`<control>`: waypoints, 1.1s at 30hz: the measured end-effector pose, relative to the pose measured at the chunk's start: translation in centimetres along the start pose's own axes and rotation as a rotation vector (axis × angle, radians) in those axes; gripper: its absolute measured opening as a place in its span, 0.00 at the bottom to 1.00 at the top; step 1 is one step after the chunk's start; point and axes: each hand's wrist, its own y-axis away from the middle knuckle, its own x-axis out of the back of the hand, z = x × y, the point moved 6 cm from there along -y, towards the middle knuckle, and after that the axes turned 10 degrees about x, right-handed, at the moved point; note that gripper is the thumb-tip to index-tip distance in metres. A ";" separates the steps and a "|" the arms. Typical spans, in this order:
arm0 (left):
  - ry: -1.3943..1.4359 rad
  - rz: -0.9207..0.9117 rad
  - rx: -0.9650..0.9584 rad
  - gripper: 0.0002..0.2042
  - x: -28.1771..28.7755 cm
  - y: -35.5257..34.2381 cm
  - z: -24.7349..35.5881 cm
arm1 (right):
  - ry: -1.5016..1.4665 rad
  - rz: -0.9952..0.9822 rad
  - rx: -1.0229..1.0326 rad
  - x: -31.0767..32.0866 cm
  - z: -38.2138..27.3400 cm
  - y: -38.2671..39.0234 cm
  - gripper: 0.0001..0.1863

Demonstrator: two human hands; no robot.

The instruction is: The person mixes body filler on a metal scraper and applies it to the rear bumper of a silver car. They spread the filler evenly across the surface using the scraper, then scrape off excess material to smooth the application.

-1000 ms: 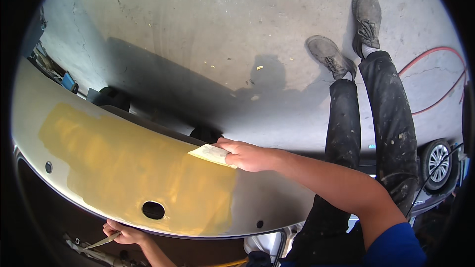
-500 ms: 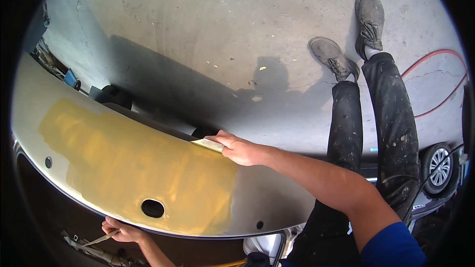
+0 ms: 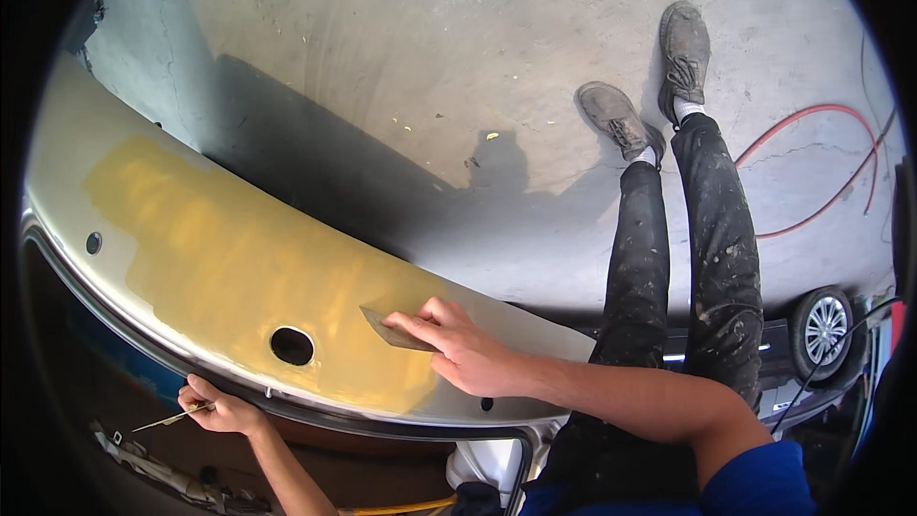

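Observation:
A curved silver car body panel (image 3: 497, 315) stretches across the left and middle, a broad coat of yellow filler (image 3: 229, 248) over much of it. An oval hole (image 3: 292, 346) shows through the filler's lower part. My right hand (image 3: 470, 354) grips a thin grey filler spreader (image 3: 396, 332), its blade at the filler near the right end. Below the panel's lower edge, my left hand (image 3: 224, 407) is closed around a thin flat spreader (image 3: 172, 419), seen nearly edge-on and pointing left.
A dark opening with a rubber seal (image 3: 382, 432) lies below the panel. Concrete floor (image 3: 382, 19) spreads above, with a red hose (image 3: 812, 110) at the right. My legs (image 3: 721, 258) stretch up at right, beside a car wheel (image 3: 823, 330). A yellow strip (image 3: 401, 506) runs along the bottom.
My right hand and its spreader have come down from the panel's upper edge onto the filler. My left hand has shifted slightly left. The whole view has tilted a little.

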 end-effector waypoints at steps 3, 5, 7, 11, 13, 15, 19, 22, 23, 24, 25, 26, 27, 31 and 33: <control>-0.002 0.006 -0.009 0.17 -0.7 0.1 0.9 | 0.060 0.051 0.044 -2.0 -3.5 2.1 0.36; -0.015 0.005 -0.006 0.17 -0.6 0.0 0.8 | 0.100 0.090 0.090 -3.2 -5.4 3.3 0.36; -0.016 0.008 0.001 0.17 -0.2 0.3 0.7 | 0.073 0.041 0.113 -3.7 -6.4 4.3 0.34; -0.038 -0.002 -0.021 0.17 -0.3 0.0 0.6 | 0.014 0.084 0.068 0.4 -5.0 4.1 0.32; -0.040 0.021 -0.005 0.17 -0.2 0.3 0.6 | -0.006 0.106 -0.101 4.2 0.5 2.7 0.30; -0.003 0.009 0.006 0.17 0.2 0.5 0.2 | -0.119 0.096 -0.159 5.5 5.1 1.6 0.29; 0.044 -0.021 -0.002 0.17 0.2 -0.3 0.4 | -0.080 -0.032 -0.126 5.6 9.0 -0.7 0.29; 0.048 -0.012 -0.023 0.16 0.0 -0.2 0.5 | -0.168 -0.048 -0.207 5.2 9.5 -1.5 0.30; 0.046 -0.002 -0.024 0.16 -0.1 -0.2 0.7 | -0.184 -0.048 -0.205 5.2 9.2 -1.9 0.30; 0.039 0.003 -0.026 0.16 0.0 -0.2 0.9 | -0.198 -0.048 -0.204 5.2 9.0 -2.2 0.30; 0.059 -0.009 -0.004 0.16 0.0 -0.1 0.8 | -0.183 -0.033 -0.198 4.6 9.1 -2.0 0.30; 0.070 -0.013 0.000 0.17 0.1 -0.1 0.8 | -0.164 -0.017 -0.188 4.3 8.8 -2.1 0.30; 0.083 -0.015 0.005 0.17 0.0 -0.1 0.8 | -0.111 -0.006 -0.174 3.9 8.3 -1.8 0.30; 0.046 0.006 -0.054 0.17 0.2 0.0 0.9 | -0.023 0.068 -0.130 2.2 4.9 0.0 0.31; 0.056 0.021 -0.046 0.17 0.0 0.1 1.2 | 0.029 0.100 -0.097 1.3 3.1 1.1 0.32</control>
